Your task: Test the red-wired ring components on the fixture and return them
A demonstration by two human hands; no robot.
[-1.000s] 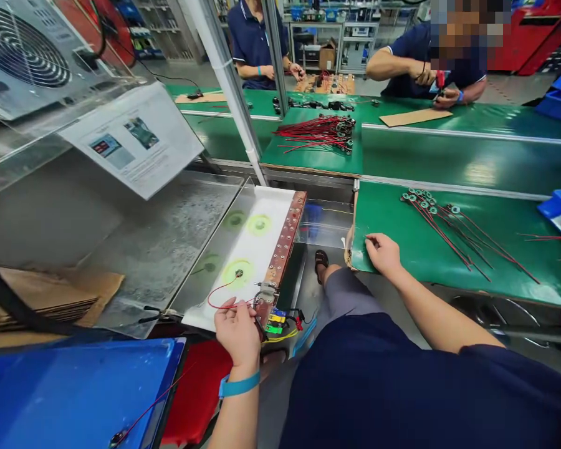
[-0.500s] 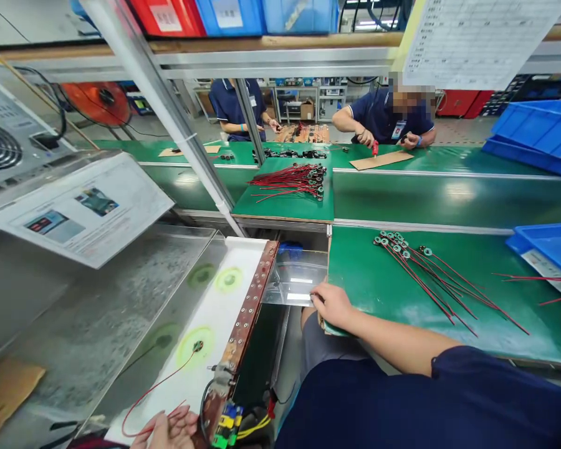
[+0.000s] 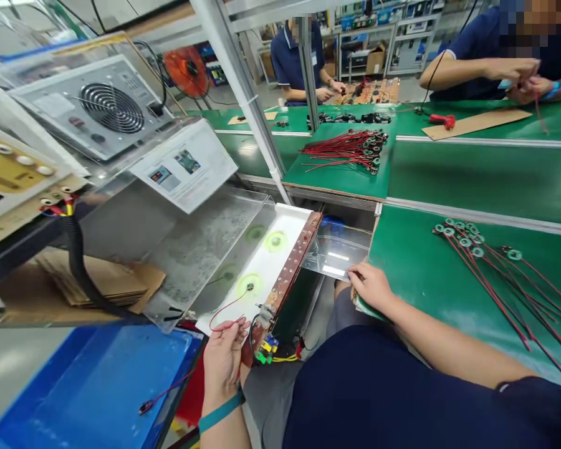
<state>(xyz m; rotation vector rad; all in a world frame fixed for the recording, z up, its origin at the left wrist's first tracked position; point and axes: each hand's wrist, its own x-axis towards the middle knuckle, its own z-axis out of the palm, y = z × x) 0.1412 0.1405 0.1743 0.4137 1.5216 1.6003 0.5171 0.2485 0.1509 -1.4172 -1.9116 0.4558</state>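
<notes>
My left hand (image 3: pixel 225 350) pinches a thin red wire (image 3: pixel 222 310) near its end. The wire curves up to a small round circuit board (image 3: pixel 250 287), which lies on a yellow-green ring on the white strip (image 3: pixel 287 249) of the fixture. A second ring (image 3: pixel 275 241) is farther up the strip. My right hand (image 3: pixel 373 287) is closed at the near right corner of a clear plastic sheet (image 3: pixel 325 249), fingertips gripping its edge. That sheet lies between the fixture's brown terminal strip (image 3: pixel 293 265) and the green table (image 3: pixel 411 249).
Round boards with red wires (image 3: pixel 472 240) lie on the right table; a larger bundle (image 3: pixel 346 149) is beyond. A blue bin (image 3: pixel 98 380) at lower left holds one wired board (image 3: pixel 146 407). A slanted metal post (image 3: pixel 243 93) rises ahead. Two co-workers sit across the line.
My view has swung left, bringing the blue bin and my left wrist into sight. Both hands keep their holds. The co-worker at right has laid the red tool on the cardboard.
</notes>
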